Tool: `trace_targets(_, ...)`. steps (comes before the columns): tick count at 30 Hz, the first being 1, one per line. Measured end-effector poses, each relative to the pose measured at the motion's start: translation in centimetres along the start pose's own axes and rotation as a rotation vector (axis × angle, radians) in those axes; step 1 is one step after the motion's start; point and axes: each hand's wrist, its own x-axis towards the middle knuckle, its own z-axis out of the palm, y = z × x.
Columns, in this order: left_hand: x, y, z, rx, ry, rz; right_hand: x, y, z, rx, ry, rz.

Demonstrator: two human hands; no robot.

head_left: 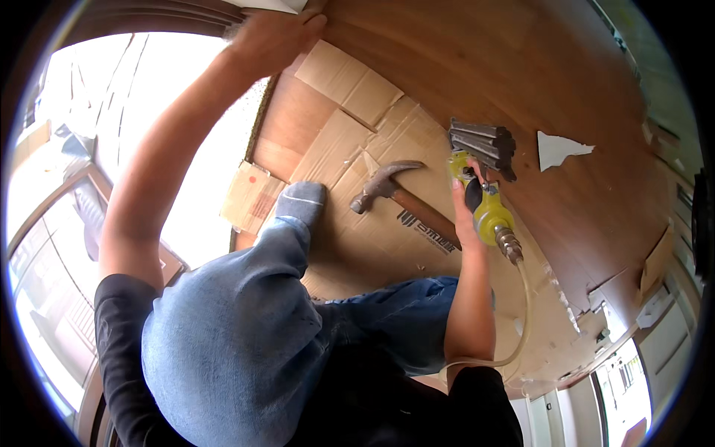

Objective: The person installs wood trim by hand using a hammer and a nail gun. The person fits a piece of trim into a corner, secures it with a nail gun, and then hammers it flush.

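My right hand (465, 212) is wrapped round the grip of a yellow-green air nail gun (491, 216), its dark metal magazine end pointing away from me. A pale air hose (527, 298) runs from its brass fitting back past my forearm. Far up at the left, my left hand (275, 39) is against the dark wooden frame by the opening. Its fingers look curled, but what they hold, if anything, is hidden. Between my foot and the nail gun, a claw hammer (410, 200) with a wooden handle lies on flattened cardboard (350, 246).
A brown wooden panel (551, 74) spans the far right, with a torn white scrap (560, 150) on it. My socked foot (302, 201) rests on the cardboard. The bright opening (186, 149) is at left, edged by a dark wooden frame (149, 21).
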Motion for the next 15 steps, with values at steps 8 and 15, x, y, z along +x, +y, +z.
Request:
trace_targets(8,-6.4,-2.3,6.3,-0.714,0.053,-0.463,0.6,-0.2,-0.4,0.081,-0.016,-0.059)
trace_targets(15,-3.3,-2.6,9.0,-0.97,0.218,-0.652,-0.1,-1.1,-0.4,0.081,-0.104,0.169)
